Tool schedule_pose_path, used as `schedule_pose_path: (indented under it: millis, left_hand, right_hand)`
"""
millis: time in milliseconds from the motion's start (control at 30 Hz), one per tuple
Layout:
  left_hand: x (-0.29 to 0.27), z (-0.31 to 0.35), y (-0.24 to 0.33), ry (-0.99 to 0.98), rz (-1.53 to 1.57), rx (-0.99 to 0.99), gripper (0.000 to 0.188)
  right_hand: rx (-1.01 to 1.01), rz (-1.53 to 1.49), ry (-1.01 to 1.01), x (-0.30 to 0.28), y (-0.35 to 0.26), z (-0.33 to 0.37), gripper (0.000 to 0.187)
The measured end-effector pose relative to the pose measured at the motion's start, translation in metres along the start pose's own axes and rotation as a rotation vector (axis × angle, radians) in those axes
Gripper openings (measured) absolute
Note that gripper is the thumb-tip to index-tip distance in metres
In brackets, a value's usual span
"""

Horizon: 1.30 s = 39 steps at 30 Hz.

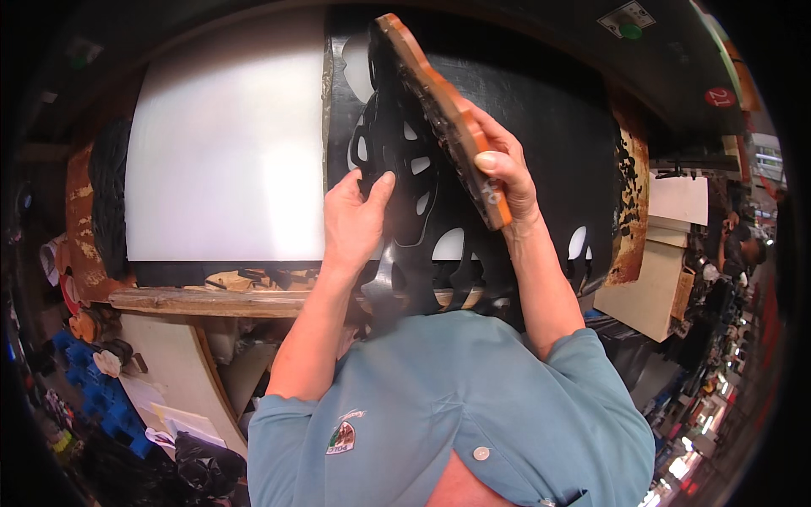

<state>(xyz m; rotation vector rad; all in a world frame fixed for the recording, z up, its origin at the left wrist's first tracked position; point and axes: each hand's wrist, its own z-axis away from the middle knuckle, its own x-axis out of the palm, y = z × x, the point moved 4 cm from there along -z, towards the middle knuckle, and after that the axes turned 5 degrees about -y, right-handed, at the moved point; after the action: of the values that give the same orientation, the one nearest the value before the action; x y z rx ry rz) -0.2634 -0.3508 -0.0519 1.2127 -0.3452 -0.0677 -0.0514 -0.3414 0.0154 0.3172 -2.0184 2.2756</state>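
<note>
My right hand (510, 173) grips a long, curved cutting die (448, 110) with an orange-brown edge, tilted up above a black sheet (541, 110). Its dark inner side faces left. Lower and to the left, my left hand (355, 221) has its fingers curled and its thumb raised at a black cut piece (393, 190), which it appears to pinch; most of those fingers are hidden. White shows through several holes around that piece. Torn, cut-through strips (460, 275) of the sheet hang over the front edge near my chest.
Left of the black sheet lies a white board (224, 160). A worn wooden rail (211, 302) runs along the front, with scraps behind it. Dark machine parts with a green button (630, 31) border the far side. A pale cabinet (642, 283) stands at right; blue crates (89, 384) sit lower left.
</note>
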Motion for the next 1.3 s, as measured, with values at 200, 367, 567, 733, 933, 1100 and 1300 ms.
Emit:
schedule_pose_path:
  millis: [200,367,567,733,933,1100,1300]
  left_hand:
    - [-0.015,0.001,-0.004,0.053,0.39,0.09,0.025]
    - [-0.019,0.007,0.002,-0.041,0.507,0.034,0.023]
    - [-0.023,0.024,-0.006,-0.142,0.464,0.097,0.034]
    - [-0.022,0.028,-0.01,-0.171,0.533,0.149,0.025]
    - [-0.012,0.03,-0.006,-0.167,0.563,0.172,0.022]
    - [-0.012,0.028,-0.005,-0.113,0.62,0.177,0.02]
    - [-0.001,0.03,-0.005,0.117,0.399,0.191,0.019]
  right_hand:
    - [-0.091,-0.271,0.089,-0.019,-0.004,0.023,0.109]
    - [-0.197,0.255,0.246,-0.061,-0.033,0.06,0.101]
    - [-0.015,1.424,0.246,-0.057,-0.011,0.09,0.093]
    - [-0.511,1.259,0.209,-0.011,-0.037,0.069,0.075]
    - [-0.591,1.074,-0.362,0.054,-0.016,0.009,0.063]
    - [-0.602,0.98,-0.36,0.057,0.001,-0.003,0.051]
    - [-0.697,1.114,-0.372,0.065,0.003,-0.003,0.04]
